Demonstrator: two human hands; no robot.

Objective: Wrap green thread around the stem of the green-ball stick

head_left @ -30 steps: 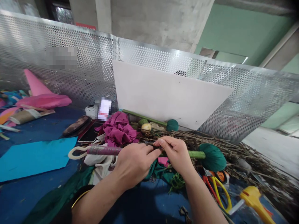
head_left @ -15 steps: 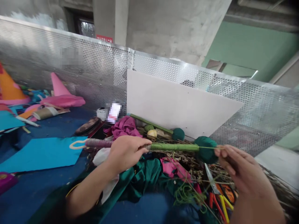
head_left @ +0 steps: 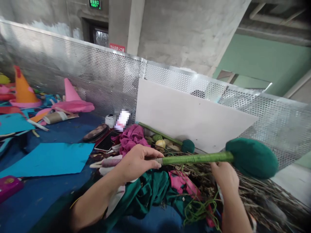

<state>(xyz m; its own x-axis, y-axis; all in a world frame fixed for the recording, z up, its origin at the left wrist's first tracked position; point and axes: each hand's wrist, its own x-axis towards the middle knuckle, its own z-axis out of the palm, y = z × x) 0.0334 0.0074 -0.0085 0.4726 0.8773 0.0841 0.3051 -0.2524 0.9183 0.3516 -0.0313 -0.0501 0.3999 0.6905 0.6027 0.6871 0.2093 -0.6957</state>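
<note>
My left hand (head_left: 137,163) is closed around a mallet-like stick (head_left: 194,158), held nearly level. Its shaft is wrapped in green yarn, with a purple-wrapped section (head_left: 110,161) and a pale loop at the left end. A padded dark green fabric head (head_left: 252,158) forms its right end. Just beneath the shaft near that head is my right hand (head_left: 225,178), its fingers drawn together; the green yarn it pinches is mostly hidden behind the hand and shaft. Below lie a dark green satin cloth (head_left: 150,191) and a loose tangle of green yarn (head_left: 200,210).
Dry twigs (head_left: 257,197) spread at the right. Behind the stick are a magenta cloth (head_left: 133,139), a smaller green-headed stick (head_left: 187,146) and a white board (head_left: 189,113) against a perforated metal panel (head_left: 97,71). Blue felt (head_left: 53,158) and pink and orange cones (head_left: 71,92) lie left.
My right hand has moved left and down from beyond the stick's end to beneath the shaft. The stick has turned, its green head swinging right and showing larger; the view has shifted slightly.
</note>
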